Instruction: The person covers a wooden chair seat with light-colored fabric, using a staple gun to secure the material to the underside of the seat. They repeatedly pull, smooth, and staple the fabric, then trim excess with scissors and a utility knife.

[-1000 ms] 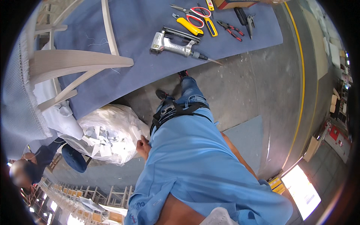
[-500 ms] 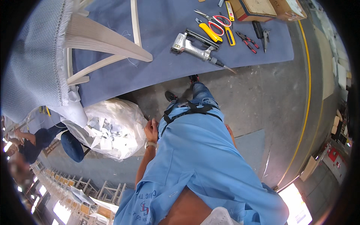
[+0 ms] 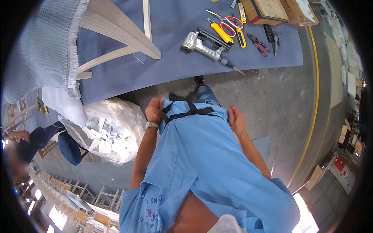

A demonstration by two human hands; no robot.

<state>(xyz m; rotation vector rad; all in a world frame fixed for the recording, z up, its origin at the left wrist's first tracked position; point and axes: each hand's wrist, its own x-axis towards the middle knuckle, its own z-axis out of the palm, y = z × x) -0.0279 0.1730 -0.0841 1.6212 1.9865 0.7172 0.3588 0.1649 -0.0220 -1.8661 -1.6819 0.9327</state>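
My left hand (image 3: 154,111) is closed on the lower left side of my light blue shirt (image 3: 194,139), and a watch sits on that wrist. On the other side, my right hand (image 3: 236,120) has its fingers curled round the shirt's right edge. Between the two hands the cloth is drawn out wide, with a black buckled strap (image 3: 190,113) across it. Ahead lies a silver staple gun (image 3: 203,46) with a hose on its handle, on a table covered in blue-grey cloth (image 3: 171,73). Neither hand touches it.
Red-handled scissors (image 3: 227,25), a yellow cutter (image 3: 221,33), pliers (image 3: 258,44) and cardboard boxes (image 3: 268,11) are at the table's far right. A wooden frame (image 3: 120,27) with woven grey fabric (image 3: 42,46) stands left. Below is a scrap bag (image 3: 112,134). Another person (image 3: 33,143) is far left.
Both hands have risen along my sides and taken hold of the shirt's edges. The right hand, mostly hidden before, has come into view. The shirt's lower part is spread wider.
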